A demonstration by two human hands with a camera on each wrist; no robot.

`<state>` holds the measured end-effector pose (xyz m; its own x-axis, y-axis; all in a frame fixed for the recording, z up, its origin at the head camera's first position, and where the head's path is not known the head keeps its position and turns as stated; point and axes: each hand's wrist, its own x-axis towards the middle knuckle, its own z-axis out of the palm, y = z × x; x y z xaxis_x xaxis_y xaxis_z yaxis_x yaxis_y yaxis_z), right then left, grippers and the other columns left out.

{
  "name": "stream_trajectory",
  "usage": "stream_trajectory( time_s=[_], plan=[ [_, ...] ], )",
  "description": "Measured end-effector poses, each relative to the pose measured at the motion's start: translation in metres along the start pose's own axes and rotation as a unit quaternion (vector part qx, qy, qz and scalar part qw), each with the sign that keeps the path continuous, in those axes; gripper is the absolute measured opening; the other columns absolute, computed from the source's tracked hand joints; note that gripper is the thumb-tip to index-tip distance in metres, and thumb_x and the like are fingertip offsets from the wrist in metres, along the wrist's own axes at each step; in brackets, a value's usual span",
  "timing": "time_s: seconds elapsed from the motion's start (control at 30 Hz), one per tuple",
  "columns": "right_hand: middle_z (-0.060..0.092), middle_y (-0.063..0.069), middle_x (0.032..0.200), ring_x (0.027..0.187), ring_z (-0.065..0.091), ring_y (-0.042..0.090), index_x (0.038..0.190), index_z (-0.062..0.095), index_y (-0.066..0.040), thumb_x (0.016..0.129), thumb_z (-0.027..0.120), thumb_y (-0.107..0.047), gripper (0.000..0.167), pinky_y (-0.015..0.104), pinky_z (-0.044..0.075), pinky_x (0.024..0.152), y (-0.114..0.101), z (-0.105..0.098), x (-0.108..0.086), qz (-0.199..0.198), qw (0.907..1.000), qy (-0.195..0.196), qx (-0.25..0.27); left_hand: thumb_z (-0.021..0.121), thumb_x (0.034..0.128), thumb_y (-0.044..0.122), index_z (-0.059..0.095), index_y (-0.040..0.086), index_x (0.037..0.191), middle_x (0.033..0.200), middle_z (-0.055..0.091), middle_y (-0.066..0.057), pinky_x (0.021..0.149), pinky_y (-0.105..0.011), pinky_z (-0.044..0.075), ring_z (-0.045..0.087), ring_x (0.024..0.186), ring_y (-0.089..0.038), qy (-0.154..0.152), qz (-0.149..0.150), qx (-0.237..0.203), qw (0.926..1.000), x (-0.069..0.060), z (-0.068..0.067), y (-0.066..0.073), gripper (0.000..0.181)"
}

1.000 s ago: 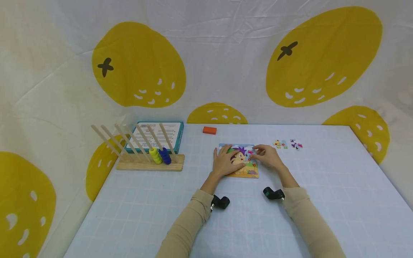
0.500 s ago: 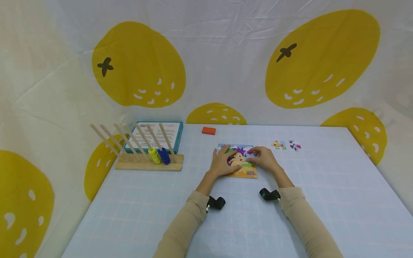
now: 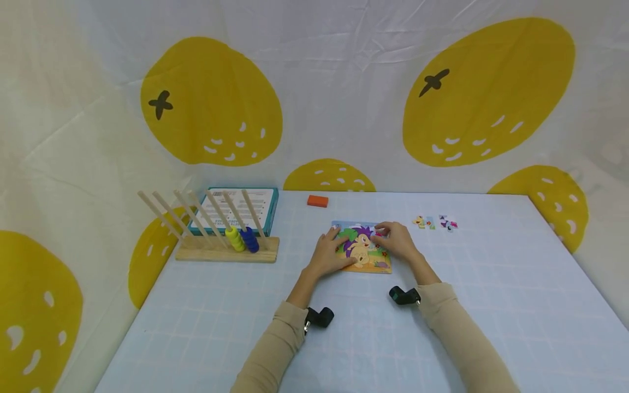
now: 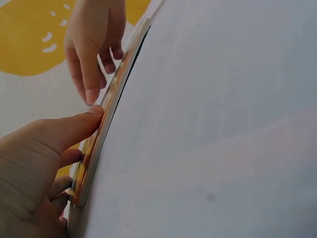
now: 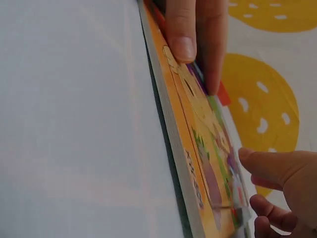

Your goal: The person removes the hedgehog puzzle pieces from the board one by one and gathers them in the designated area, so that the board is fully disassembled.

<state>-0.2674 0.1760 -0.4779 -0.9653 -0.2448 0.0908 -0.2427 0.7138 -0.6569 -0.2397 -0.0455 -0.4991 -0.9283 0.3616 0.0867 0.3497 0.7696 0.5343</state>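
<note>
A jigsaw puzzle [image 3: 361, 256] with a purple-spined hedgehog picture lies in its thin tray on the table. Across its left side rests my left hand [image 3: 328, 255], fingers spread and thumb on the lower edge; the left wrist view shows that thumb [image 4: 81, 126] on the tray's border. At the upper right of the picture, my right hand [image 3: 398, 241] has thumb and fingers bent together around a small puzzle piece [image 5: 239, 191], blurred and partly hidden. To the right lie loose pieces, a yellow-and-green group [image 3: 422, 222] and a purple-and-pink group [image 3: 448, 222].
An orange block [image 3: 318, 201] lies near the table's back edge. At left stands a wooden peg rack [image 3: 196, 252] with yellow rings [image 3: 235, 238] and blue rings [image 3: 249, 239], in front of a teal-edged box [image 3: 270, 210]. A fruit-print cloth [image 3: 344, 98] hangs behind.
My left hand has slid left and slightly down, uncovering more of the hedgehog. My right hand has shifted slightly left over the picture's upper right. The loose pieces stay put.
</note>
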Motion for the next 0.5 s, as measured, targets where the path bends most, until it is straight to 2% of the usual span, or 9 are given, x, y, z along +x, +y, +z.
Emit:
stream_trajectory(
  time_s=[0.1, 0.27, 0.4, 0.5],
  plan=[
    [0.061, 0.021, 0.095, 0.086, 0.055, 0.032, 0.114, 0.064, 0.003, 0.085, 0.069, -0.022, 0.038, 0.046, 0.046, 0.073, -0.007, 0.009, 0.007, -0.021, 0.9997, 0.009, -0.007, 0.070, 0.0786, 0.046, 0.056, 0.011, 0.131, 0.148, 0.036, -0.014, 0.114, -0.049, 0.017, 0.024, 0.140, -0.031, 0.003, 0.003, 0.008, 1.0000, 0.000, 0.001, -0.001, 0.065],
    [0.061, 0.020, 0.100, 0.095, 0.054, 0.038, 0.114, 0.066, -0.003, 0.084, 0.069, -0.026, 0.038, 0.059, 0.042, 0.079, -0.017, 0.022, 0.018, -0.039, 0.9986, 0.003, -0.035, 0.070, 0.0790, 0.047, 0.056, 0.011, 0.132, 0.148, 0.035, -0.015, 0.114, -0.049, 0.016, 0.024, 0.140, -0.031, 0.007, 0.007, 0.008, 0.9999, 0.000, 0.003, -0.002, 0.065],
    [0.061, 0.018, 0.102, 0.096, 0.054, 0.037, 0.113, 0.067, -0.004, 0.084, 0.069, -0.028, 0.037, 0.059, 0.041, 0.080, -0.020, 0.027, 0.023, -0.041, 0.9977, -0.007, -0.054, 0.070, 0.0786, 0.046, 0.056, 0.012, 0.132, 0.148, 0.036, -0.014, 0.114, -0.049, 0.016, 0.024, 0.140, -0.030, 0.010, 0.006, 0.004, 0.9999, 0.000, 0.004, -0.002, 0.065],
    [0.060, 0.019, 0.101, 0.094, 0.055, 0.036, 0.113, 0.066, -0.002, 0.085, 0.069, -0.027, 0.038, 0.057, 0.043, 0.079, -0.018, 0.023, 0.024, -0.043, 0.9983, -0.006, -0.040, 0.071, 0.0781, 0.045, 0.057, 0.011, 0.131, 0.147, 0.037, -0.014, 0.114, -0.049, 0.016, 0.025, 0.140, -0.030, 0.013, 0.006, 0.004, 0.9999, 0.000, 0.003, -0.001, 0.064]
  ],
)
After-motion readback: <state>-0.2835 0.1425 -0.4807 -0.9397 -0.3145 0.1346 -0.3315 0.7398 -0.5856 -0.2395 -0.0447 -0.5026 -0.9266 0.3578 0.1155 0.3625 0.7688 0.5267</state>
